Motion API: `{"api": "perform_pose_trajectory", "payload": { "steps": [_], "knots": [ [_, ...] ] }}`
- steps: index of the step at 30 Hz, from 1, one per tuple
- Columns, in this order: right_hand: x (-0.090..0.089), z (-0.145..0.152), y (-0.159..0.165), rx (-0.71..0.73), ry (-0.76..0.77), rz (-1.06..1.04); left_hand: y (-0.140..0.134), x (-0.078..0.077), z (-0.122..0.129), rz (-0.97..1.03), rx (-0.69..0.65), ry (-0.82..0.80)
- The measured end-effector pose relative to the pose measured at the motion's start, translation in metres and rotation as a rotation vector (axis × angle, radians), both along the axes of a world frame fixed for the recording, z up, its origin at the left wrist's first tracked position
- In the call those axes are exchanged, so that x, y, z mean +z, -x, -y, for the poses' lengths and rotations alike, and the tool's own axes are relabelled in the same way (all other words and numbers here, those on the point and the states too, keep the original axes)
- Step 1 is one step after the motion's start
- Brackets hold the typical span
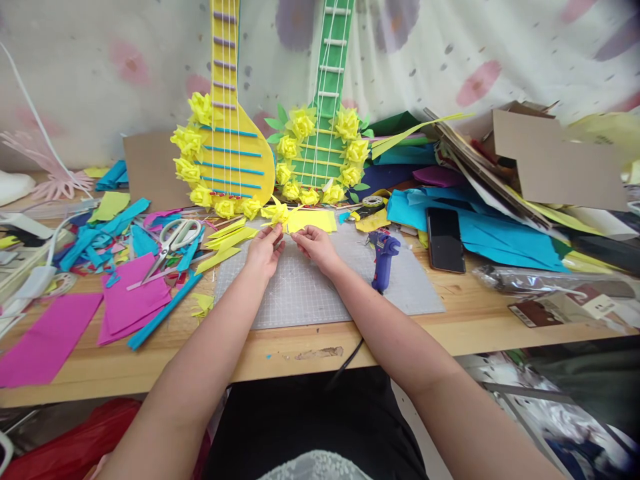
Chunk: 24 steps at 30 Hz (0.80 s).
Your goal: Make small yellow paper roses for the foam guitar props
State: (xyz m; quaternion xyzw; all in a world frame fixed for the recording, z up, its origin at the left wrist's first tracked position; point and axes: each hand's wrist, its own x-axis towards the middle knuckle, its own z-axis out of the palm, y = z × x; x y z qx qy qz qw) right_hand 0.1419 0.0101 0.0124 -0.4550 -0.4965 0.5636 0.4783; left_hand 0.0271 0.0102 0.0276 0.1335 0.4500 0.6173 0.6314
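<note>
Both my hands meet above the grey cutting mat (pixel 295 293). The fingers of my left hand (pixel 266 251) are closed on a yellow paper flower (pixel 278 212). Close beside it, my right hand (pixel 316 247) is pinched near the flower's right side; whatever lies between its fingertips is too small to make out. Just behind the right fingers lies a flat yellow paper piece (pixel 320 220). Folded yellow paper strips (pixel 225 243) fan out to the left. At the back stand a yellow cardboard lute shape (pixel 237 150) and a green one (pixel 323 143), both trimmed with yellow flowers.
A blue glue gun (pixel 383 260) stands on the mat's right side. Farther right are a phone (pixel 446 240), blue paper (pixel 510 233) and stacked cardboard (pixel 555 160). Scissors (pixel 175 240), pink sheets (pixel 135 293) and paper scraps cover the left. The table's front edge (pixel 320 370) is near me.
</note>
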Motion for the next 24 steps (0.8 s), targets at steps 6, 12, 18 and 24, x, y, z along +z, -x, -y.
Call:
{"api": "perform_pose_trajectory", "payload": {
  "steps": [6,12,18,24],
  "knots": [
    [-0.0010,-0.0002,0.0004,-0.008,-0.020,0.017,0.0001,-0.0015,-0.0003,-0.018,-0.007,-0.007],
    [-0.0046,-0.0042,-0.0009,-0.126,-0.052,0.045,0.0016,0.0005,0.0020,-0.006,-0.095,-0.035],
    [-0.0018,-0.0014,-0.0013,-0.112,-0.074,0.032,0.0022,0.0002,0.0023,0.026,-0.115,-0.061],
    [0.0010,0.0020,-0.0005,-0.050,-0.106,0.020,0.0018,-0.0007,0.0009,0.033,-0.082,-0.054]
  ]
}}
